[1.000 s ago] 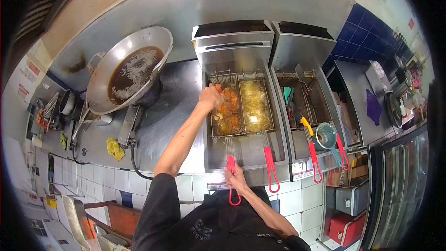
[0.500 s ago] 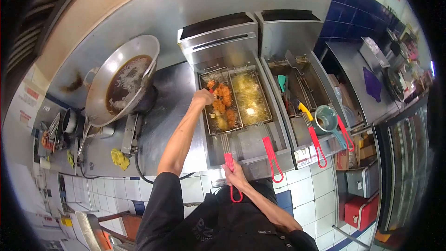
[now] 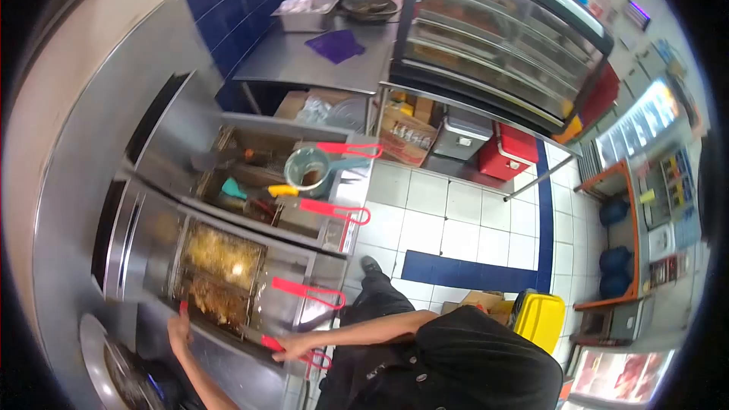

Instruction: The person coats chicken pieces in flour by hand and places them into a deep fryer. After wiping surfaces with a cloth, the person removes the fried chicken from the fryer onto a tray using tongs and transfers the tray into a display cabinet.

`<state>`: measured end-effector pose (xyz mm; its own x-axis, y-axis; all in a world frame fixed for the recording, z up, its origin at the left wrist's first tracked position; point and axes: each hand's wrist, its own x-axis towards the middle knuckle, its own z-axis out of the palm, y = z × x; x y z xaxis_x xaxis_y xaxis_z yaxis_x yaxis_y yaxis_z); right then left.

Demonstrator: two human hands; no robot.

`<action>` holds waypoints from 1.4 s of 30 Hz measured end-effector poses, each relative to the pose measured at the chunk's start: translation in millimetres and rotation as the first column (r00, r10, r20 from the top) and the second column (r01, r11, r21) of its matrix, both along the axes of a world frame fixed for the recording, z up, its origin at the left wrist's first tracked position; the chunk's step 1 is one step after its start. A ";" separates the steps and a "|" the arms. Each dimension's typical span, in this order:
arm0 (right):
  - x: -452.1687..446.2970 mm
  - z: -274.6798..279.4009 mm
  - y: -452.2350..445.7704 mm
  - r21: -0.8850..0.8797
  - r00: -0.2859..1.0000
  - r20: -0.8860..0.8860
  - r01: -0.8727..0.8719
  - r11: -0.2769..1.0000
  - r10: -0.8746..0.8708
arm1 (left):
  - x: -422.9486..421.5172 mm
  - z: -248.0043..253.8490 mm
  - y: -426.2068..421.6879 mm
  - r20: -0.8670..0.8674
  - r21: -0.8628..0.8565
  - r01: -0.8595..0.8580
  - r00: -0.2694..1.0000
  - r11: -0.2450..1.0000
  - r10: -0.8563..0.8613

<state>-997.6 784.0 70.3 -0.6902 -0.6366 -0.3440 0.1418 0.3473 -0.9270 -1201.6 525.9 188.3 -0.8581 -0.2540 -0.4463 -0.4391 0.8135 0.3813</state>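
My left hand (image 3: pixel 180 334) is closed round a utensil with a red part (image 3: pixel 183 308), beside the fryer; its working end is hard to make out. My right hand (image 3: pixel 292 346) grips the red handle (image 3: pixel 320 361) of a fry basket. Browned fried pieces, which look like chicken (image 3: pixel 216 298), lie in that basket in the fryer. Alongside, bubbling yellow oil (image 3: pixel 222 257) fills the other half, where a second basket's red handle (image 3: pixel 307 291) sticks out over the front.
A second fryer (image 3: pixel 262 140) holds a teal strainer (image 3: pixel 307 170), a green-headed tool (image 3: pixel 233 188) and more red handles. Beyond are a steel table (image 3: pixel 281 64), a glass display cabinet (image 3: pixel 493 45) and a red cooler (image 3: pixel 507 153). A large wok (image 3: pixel 99 357) stands at lower left.
The view has swung to the right, bringing the display cabinet and floor into sight. My right hand stays on the basket handle; my left stays by the fried pieces, now nearer the fryer's side edge.
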 end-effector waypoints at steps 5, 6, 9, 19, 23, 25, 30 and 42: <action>-8.8 119.0 136.7 -0.169 0.976 -0.085 -0.214 0.962 0.202 | 45.3 13.6 1.4 -0.139 0.310 -0.210 0.955 0.927 0.263; -18.9 128.7 188.0 -0.333 0.954 -0.289 -0.172 0.927 0.074 | 60.5 15.6 6.4 -0.109 0.370 -0.283 0.933 0.885 0.344; -61.2 171.3 363.2 -0.197 0.517 -0.748 0.426 0.883 -0.416 | 98.5 -7.4 24.0 -0.049 0.681 -0.349 0.856 0.644 0.515; -267.6 252.0 809.5 -0.125 -0.123 -0.979 0.992 0.004 -0.160 | 128.2 41.6 242.1 -0.073 0.830 -0.353 0.699 0.432 0.712; -317.6 223.4 863.3 -0.182 -0.176 -0.972 0.983 0.028 -0.158 | 109.8 49.1 291.2 -0.114 0.860 -0.331 0.619 0.390 0.777; -323.1 224.3 874.7 -0.251 -0.234 -0.962 0.961 0.118 -0.142 | 103.5 48.3 312.5 -0.105 0.879 -0.325 0.581 0.348 0.807; -319.9 212.9 899.6 -0.274 -0.243 -0.945 0.954 0.126 -0.218 | 69.3 47.7 329.6 -0.134 0.901 -0.288 0.527 0.325 0.839; -85.1 207.6 986.4 -0.430 -0.492 -0.869 0.809 -0.401 -0.060 | 54.8 15.8 280.9 -0.158 0.944 -0.210 0.389 0.255 0.907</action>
<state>-1082.6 1770.4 277.9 -0.0641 0.6112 0.7888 0.5105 0.6993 -0.5004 -1146.7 806.9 204.1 -0.6810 -0.6941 -0.2333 0.0001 -0.3187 0.9479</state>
